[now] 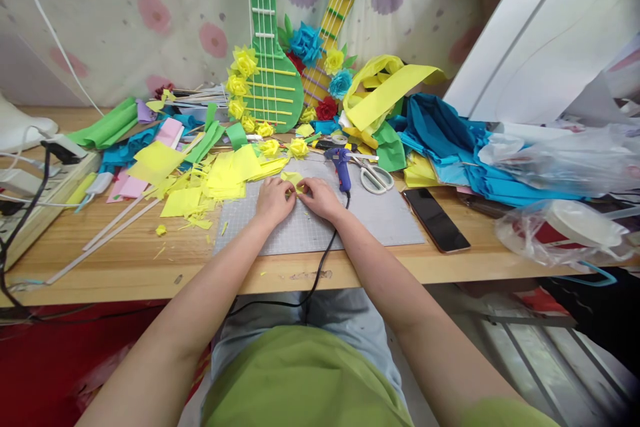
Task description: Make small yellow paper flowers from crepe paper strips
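Green shirt [295, 373] at six o'clock; at centre I log left hand [275, 201] and right hand [321, 199], both pinched narrow on one yellow paper piece [291, 177], seemingly unfinished; two formed yellow flowers [299, 148] at twelve; loose yellow sheets [233, 172] at nine, I judge, left to shape.

I held a small, thin piece of yellow paper [291, 177] between my left hand [275, 201] and right hand [321, 199], at the grey mat [380, 213]; its upper part showed pale and flat, while my fingers partly hid the rest.
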A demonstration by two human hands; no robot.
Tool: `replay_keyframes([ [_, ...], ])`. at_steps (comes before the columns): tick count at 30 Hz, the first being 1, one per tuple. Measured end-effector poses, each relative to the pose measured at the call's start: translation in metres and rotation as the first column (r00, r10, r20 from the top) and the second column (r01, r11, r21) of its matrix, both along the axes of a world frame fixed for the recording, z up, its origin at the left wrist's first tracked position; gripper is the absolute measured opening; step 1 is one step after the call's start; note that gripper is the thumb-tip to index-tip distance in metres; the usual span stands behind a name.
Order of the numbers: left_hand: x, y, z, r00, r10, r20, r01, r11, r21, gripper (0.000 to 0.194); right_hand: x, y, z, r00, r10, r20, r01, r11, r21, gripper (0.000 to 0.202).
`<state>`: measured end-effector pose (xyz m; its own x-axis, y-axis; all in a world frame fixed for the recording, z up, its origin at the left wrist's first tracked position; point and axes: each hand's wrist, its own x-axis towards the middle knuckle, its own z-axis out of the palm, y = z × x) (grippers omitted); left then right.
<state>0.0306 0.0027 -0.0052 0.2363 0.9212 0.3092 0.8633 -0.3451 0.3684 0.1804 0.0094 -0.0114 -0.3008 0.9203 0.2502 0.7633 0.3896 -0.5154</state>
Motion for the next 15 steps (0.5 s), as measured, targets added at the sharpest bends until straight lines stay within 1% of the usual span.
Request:
replay_keyframes([
  [6, 0.0003, -0.0006, 0.0001, 1.000, 0.001, -0.010, -0.001, 1.000, 0.008, 0.015, 0.0025, 0.0005, 0.0010, 0.999, 0.043, 0.013, -0.043, 0.999, -0.015, 0.022],
  [11, -0.0017, 0.0005, 0.0003, 1.000, 0.003, -0.014, -0.003, 1.000, -0.017, 0.014, 0.0028, -0.0009, 0.0039, 0.999, 0.044, 0.014, -0.044, 0.998, -0.038, 0.024],
  [15, -0.0042, 0.0005, -0.0007, 0.999, 0.031, 0.009, -0.031, 1.000, 0.005, 0.024, 0.0031, -0.0008, 0.0028, 0.999, 0.047, -0.008, -0.047, 0.999, -0.027, 0.024],
])
